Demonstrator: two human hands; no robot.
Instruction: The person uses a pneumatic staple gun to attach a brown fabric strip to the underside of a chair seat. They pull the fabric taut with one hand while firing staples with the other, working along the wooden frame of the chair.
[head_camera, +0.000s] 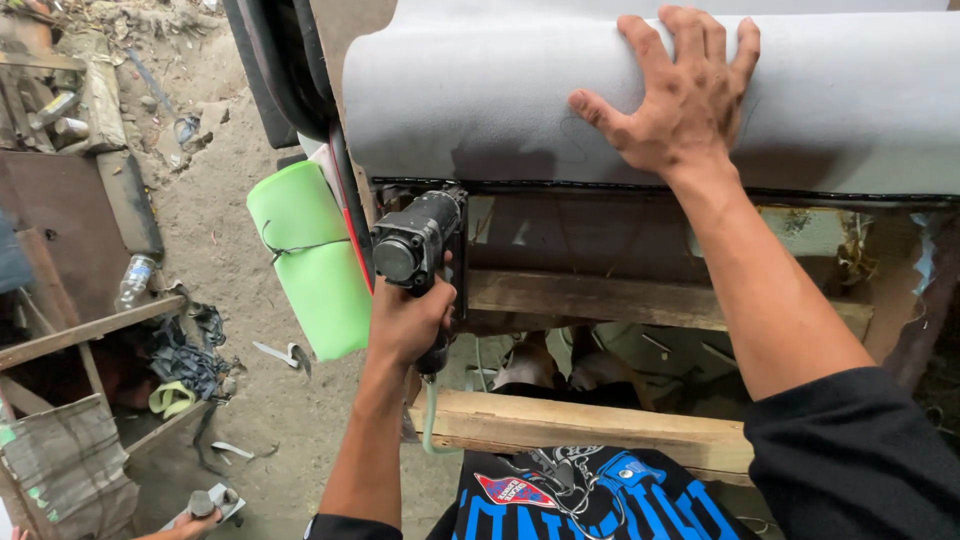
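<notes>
My left hand (405, 320) grips a dark pneumatic staple gun (415, 240), its nose pressed against the lower edge of grey fabric (480, 100) stretched over a rounded furniture frame. A pale air hose (430, 415) hangs from the gun's handle. My right hand (680, 95) lies flat with fingers spread on the grey fabric, pressing it down over the curve. Under the fabric edge, wooden frame rails (590, 298) and the hollow inside show.
A green foam roll (310, 260) tied with string hangs left of the frame. A thick wooden beam (580, 425) crosses below. The sandy ground at left holds scraps, a plastic bottle (135, 280), rags and boards. Another person's hand (195, 520) holds a tool at bottom left.
</notes>
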